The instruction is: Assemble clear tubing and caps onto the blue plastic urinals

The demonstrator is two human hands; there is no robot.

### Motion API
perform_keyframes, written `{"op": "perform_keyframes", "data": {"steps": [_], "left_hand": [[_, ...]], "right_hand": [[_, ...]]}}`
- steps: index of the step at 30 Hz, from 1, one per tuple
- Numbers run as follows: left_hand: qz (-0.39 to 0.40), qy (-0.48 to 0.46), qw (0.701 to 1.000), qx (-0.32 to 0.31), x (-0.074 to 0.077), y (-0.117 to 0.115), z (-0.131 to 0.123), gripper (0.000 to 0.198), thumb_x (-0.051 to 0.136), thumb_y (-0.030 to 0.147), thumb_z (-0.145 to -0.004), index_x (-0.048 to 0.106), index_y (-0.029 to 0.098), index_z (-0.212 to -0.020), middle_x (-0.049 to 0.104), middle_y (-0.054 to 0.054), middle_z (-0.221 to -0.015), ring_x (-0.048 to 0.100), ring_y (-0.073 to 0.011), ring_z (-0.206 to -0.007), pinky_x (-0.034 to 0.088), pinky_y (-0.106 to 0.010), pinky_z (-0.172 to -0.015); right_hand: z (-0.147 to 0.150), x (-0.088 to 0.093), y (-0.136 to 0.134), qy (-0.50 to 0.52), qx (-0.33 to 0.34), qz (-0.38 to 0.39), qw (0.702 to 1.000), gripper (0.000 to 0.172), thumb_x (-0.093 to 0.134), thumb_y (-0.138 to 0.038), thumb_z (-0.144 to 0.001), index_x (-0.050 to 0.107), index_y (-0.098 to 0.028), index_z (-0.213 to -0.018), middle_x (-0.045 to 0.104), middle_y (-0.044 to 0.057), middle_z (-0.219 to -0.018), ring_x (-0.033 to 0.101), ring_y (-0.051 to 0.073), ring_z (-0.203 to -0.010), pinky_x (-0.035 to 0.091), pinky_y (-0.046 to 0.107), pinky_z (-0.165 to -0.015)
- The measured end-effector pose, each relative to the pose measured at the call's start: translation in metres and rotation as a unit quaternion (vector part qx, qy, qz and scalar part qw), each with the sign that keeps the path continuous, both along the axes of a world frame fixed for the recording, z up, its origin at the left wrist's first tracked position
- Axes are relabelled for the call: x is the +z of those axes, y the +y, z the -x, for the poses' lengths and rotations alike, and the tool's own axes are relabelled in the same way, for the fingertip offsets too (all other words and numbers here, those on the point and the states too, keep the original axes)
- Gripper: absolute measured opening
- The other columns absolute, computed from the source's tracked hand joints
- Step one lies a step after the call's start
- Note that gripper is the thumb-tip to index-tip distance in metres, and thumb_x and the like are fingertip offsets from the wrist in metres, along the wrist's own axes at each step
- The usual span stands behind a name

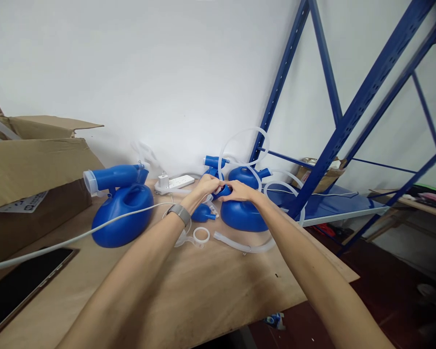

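Near the middle of the table, my left hand (pixel 208 184) and my right hand (pixel 239 190) meet at the short neck of a blue plastic bottle (pixel 240 216). The fingers of both hands are closed around the neck's rim, partly hiding it. The bottle's body rests on the tabletop below my right hand. A smaller blue spouted piece (pixel 202 212) lies under my left wrist, with a white ring cap (pixel 201 235) in front of it. A translucent hose (pixel 245 248) lies in front of the bottle. Another blue bottle (pixel 243 175) stands behind, with hose loops rising around it.
At left stands a blue bottle (pixel 131 220) with a wide blue spout, crossed by a white cable (pixel 121 213). A cardboard box (pixel 39 162), a phone (pixel 25 277) and a white power strip (pixel 181 182) are on the table (pixel 210 286). A blue metal rack (pixel 349 121) borders the right.
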State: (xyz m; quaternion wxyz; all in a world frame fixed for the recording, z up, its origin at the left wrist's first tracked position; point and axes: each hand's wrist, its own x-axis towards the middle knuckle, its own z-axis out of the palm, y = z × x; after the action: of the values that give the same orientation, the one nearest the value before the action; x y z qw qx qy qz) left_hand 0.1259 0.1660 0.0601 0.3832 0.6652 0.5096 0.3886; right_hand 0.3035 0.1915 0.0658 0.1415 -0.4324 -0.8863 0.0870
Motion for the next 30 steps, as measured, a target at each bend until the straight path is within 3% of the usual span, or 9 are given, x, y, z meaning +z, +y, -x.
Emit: {"op": "perform_keyframes", "data": {"steps": [3,6,8,10,14,17,20,27,30], "left_hand": [[-0.003,-0.013,1.000,-0.010,-0.003,-0.003,0.001,0.037,0.063,0.039,-0.097,0.061,0.016,-0.126,0.065,-0.009,-0.124,0.067,-0.0220,-0.103,0.059,-0.043,-0.087],[-0.015,-0.025,1.000,-0.011,-0.004,-0.001,0.001,0.025,0.070,0.037,-0.089,0.072,0.012,-0.091,0.071,-0.005,-0.089,0.066,-0.0175,-0.078,0.054,-0.030,-0.068],[-0.020,-0.032,0.999,-0.015,-0.003,0.001,0.000,0.029,0.072,0.034,-0.083,0.067,0.013,-0.063,0.064,-0.003,-0.062,0.058,-0.0139,-0.061,0.045,-0.026,-0.056],[-0.024,-0.034,0.999,-0.027,-0.001,0.001,0.002,0.034,0.070,0.034,-0.081,0.062,0.014,-0.055,0.057,-0.002,-0.052,0.051,-0.0117,-0.053,0.039,-0.026,-0.052],[-0.058,-0.006,0.995,-0.083,0.002,-0.008,0.015,0.030,0.073,0.040,-0.078,0.068,0.015,-0.062,0.062,-0.001,-0.059,0.053,-0.0124,-0.059,0.041,-0.026,-0.058],[-0.093,0.038,0.986,-0.132,0.004,-0.017,0.028,0.018,0.080,0.034,-0.069,0.075,0.017,-0.070,0.070,0.000,-0.069,0.059,-0.0150,-0.067,0.043,-0.025,-0.065],[-0.138,0.075,0.976,-0.150,0.004,-0.022,0.035,0.009,0.077,0.028,-0.070,0.077,0.019,-0.072,0.073,-0.001,-0.074,0.062,-0.0163,-0.072,0.043,-0.025,-0.070],[-0.216,0.106,0.964,-0.115,-0.005,-0.030,0.031,0.018,0.068,0.030,-0.078,0.076,0.015,-0.071,0.071,-0.001,-0.068,0.059,-0.0148,-0.065,0.042,-0.023,-0.065],[-0.241,0.105,0.963,-0.060,0.007,-0.034,0.039,0.030,0.057,0.035,-0.086,0.076,0.013,-0.080,0.072,-0.004,-0.074,0.061,-0.0164,-0.069,0.043,-0.025,-0.066]], "right_hand": [[-0.001,-0.001,0.002,-0.009,-0.015,0.000,1.000,0.049,0.081,-0.051,-0.071,0.076,-0.021,-0.109,0.073,0.002,-0.083,0.064,0.022,-0.078,0.043,0.027,-0.068],[-0.001,-0.002,0.003,-0.027,-0.023,-0.006,0.999,0.048,0.081,-0.055,-0.070,0.077,-0.023,-0.106,0.074,0.004,-0.091,0.066,0.024,-0.085,0.044,0.028,-0.070],[-0.001,-0.002,0.002,-0.029,-0.020,-0.008,0.999,0.047,0.080,-0.055,-0.072,0.076,-0.024,-0.109,0.075,0.004,-0.097,0.067,0.025,-0.089,0.045,0.029,-0.072],[0.000,-0.002,0.000,-0.020,-0.011,-0.003,1.000,0.047,0.079,-0.053,-0.074,0.075,-0.025,-0.111,0.075,0.003,-0.099,0.068,0.025,-0.089,0.046,0.029,-0.073],[0.001,0.002,-0.005,-0.011,0.006,0.016,1.000,0.044,0.077,-0.052,-0.075,0.077,-0.021,-0.106,0.075,0.002,-0.089,0.068,0.024,-0.082,0.046,0.028,-0.070],[0.001,0.005,-0.008,-0.011,0.005,0.022,1.000,0.043,0.078,-0.050,-0.073,0.077,-0.021,-0.103,0.074,0.002,-0.086,0.066,0.023,-0.081,0.045,0.028,-0.070],[0.001,0.006,-0.010,-0.008,0.001,0.019,1.000,0.042,0.079,-0.050,-0.071,0.076,-0.021,-0.102,0.073,0.001,-0.086,0.064,0.022,-0.081,0.043,0.027,-0.069],[0.001,0.005,-0.013,-0.011,0.017,0.024,1.000,0.046,0.079,-0.052,-0.070,0.076,-0.018,-0.101,0.073,0.001,-0.083,0.062,0.021,-0.076,0.043,0.027,-0.068],[-0.006,0.006,-0.016,-0.038,0.002,0.004,0.999,0.049,0.078,-0.054,-0.072,0.075,-0.019,-0.106,0.073,0.003,-0.087,0.064,0.022,-0.079,0.044,0.028,-0.070]]}}
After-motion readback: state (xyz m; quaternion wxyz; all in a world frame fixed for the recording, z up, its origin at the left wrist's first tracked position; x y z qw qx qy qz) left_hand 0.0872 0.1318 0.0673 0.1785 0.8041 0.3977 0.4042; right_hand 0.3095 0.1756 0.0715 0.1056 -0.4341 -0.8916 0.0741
